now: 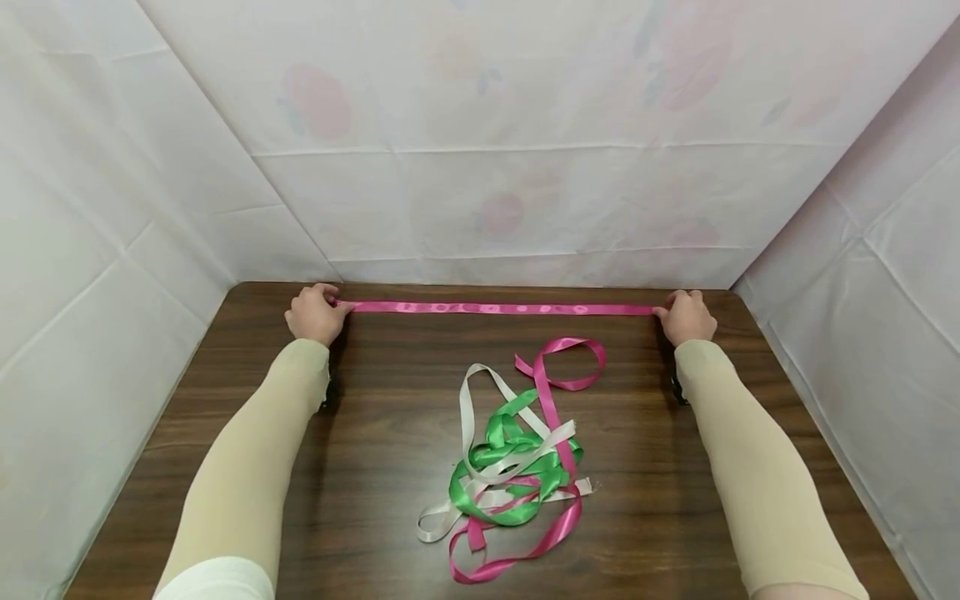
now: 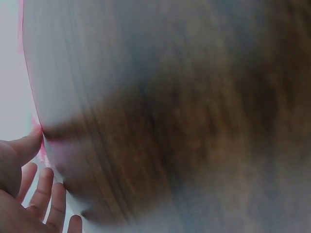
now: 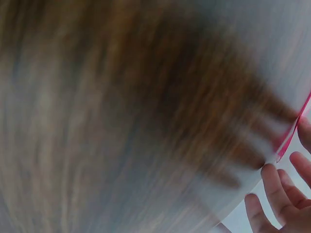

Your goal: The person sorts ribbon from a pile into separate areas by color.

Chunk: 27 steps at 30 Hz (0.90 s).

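A pink satin ribbon [image 1: 495, 309] lies stretched straight along the far part of the brown wooden table. At its left end is my left hand [image 1: 312, 315], thumb touching the ribbon. In the left wrist view the thumb [image 2: 29, 144] rests on the pink strip, with the other fingers apart from it. My right hand [image 1: 688, 317] touches the opposite end. The right wrist view shows that thumb [image 3: 305, 133] against the ribbon, a short ribbon end [image 3: 283, 154] beyond it and the remaining fingers spread.
A loose tangle of green ribbon [image 1: 510, 442], white ribbon [image 1: 467, 408] and another pink ribbon [image 1: 546, 396] lies on the table [image 1: 375, 500] between my forearms. White patterned cloth [image 1: 525, 200] hangs behind the far edge and at both sides.
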{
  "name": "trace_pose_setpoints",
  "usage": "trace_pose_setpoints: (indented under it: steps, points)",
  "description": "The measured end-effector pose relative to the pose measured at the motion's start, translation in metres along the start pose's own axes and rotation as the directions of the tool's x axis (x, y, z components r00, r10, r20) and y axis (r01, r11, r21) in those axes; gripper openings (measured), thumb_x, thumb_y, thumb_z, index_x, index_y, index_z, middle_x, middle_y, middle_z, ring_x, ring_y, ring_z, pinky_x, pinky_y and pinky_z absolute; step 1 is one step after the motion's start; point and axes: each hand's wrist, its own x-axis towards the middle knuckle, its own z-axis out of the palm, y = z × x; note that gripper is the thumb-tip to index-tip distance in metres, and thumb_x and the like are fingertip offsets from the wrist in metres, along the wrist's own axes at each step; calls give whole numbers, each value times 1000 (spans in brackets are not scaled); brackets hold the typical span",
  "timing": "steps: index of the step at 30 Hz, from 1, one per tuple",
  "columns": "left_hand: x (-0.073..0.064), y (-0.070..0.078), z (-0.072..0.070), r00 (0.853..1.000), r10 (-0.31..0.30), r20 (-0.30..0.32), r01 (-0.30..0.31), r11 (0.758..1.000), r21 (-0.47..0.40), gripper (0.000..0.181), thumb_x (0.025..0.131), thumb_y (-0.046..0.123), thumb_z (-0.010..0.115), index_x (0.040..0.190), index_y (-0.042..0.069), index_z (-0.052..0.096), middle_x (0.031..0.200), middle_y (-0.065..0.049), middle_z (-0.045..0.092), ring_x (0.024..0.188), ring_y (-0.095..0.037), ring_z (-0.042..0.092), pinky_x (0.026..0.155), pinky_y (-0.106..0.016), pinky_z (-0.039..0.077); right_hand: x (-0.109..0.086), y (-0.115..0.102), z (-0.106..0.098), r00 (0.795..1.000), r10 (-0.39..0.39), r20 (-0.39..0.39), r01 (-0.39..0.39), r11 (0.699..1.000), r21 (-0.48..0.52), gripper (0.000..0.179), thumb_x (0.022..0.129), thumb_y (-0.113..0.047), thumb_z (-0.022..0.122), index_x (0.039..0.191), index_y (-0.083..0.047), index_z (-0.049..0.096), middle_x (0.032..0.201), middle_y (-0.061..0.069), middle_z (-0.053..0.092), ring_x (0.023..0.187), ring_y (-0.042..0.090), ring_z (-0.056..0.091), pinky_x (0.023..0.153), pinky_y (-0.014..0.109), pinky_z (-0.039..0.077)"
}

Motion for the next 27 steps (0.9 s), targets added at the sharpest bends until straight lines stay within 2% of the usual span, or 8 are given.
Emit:
trace_pose_setpoints:
  steps: [7,11,19,23,27]
  points:
    - [-3,6,-3,999,38,-14,-38,999,4,43,96,25,74,129,-1,65,127,-26,65,122,-49,55,107,-65,36,-4,9,-5,995,-45,-85,40,998,-58,40,105,-30,59,128,3,61,135,34,51,125,52,50,103,67,41]
    - [-1,6,-2,993,113,-12,-113,993,31,40,97,24,73,129,2,66,135,-27,61,125,-50,51,107,-65,35,-4,12,-8,984,-106,-142,99,993,-56,37,105,-28,59,125,3,63,129,32,56,122,51,53,104,68,39]
    - [1,10,2,960,276,-46,-274,961,46,31,96,16,73,124,2,70,130,-25,66,122,-48,53,108,-65,34,-3,8,-14,957,-216,-191,204,976,-78,33,104,-22,61,122,4,67,126,31,61,121,50,56,104,68,40]
    - [0,12,0,946,322,-36,-319,946,66,29,95,15,74,120,2,72,124,-25,69,119,-47,54,109,-65,33,-2,4,-16,950,-249,-190,237,968,-84,31,104,-20,60,122,4,68,127,31,63,121,50,56,106,68,39]
    - [0,14,-2,939,342,-28,-339,937,78,28,94,15,75,118,2,72,122,-24,70,118,-47,54,109,-65,32,-2,1,-16,939,-287,-187,277,958,-81,29,103,-19,61,120,3,69,126,30,64,120,50,56,107,67,38]
